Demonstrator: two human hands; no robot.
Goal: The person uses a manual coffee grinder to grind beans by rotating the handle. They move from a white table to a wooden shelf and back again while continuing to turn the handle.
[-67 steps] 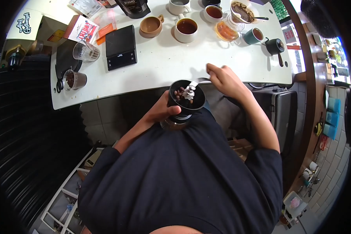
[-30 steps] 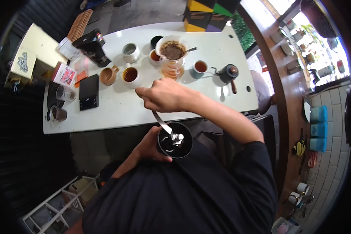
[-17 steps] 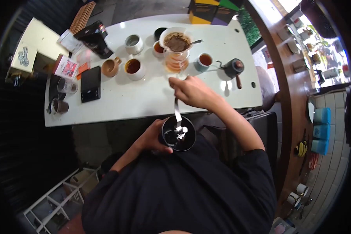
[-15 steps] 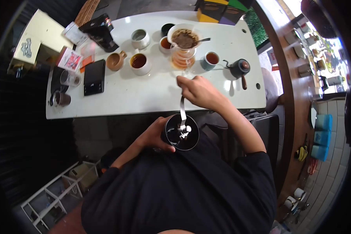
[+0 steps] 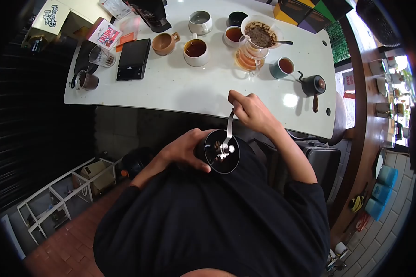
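My left hand [image 5: 186, 150] grips the body of a black hand coffee grinder [image 5: 221, 151] held against my chest, below the table edge. Coffee beans show inside its open top. My right hand [image 5: 249, 111] is closed on the end of the grinder's metal crank handle [image 5: 229, 129], which points away from me toward the table. Both forearms reach out from my dark shirt.
A white table [image 5: 185, 90] carries a black scale [image 5: 133, 58], a brown mug [image 5: 164, 43], several cups of coffee [image 5: 195, 49], a glass dripper over a server [image 5: 254, 41], a small black kettle [image 5: 314, 85], a glass [image 5: 99, 56] and packets. A white shelf rack [image 5: 55, 203] stands at lower left.
My right hand has kept turning the crank, swinging it from the left of the grinder round to straight ahead. My head has shifted, so the table sits higher in view.
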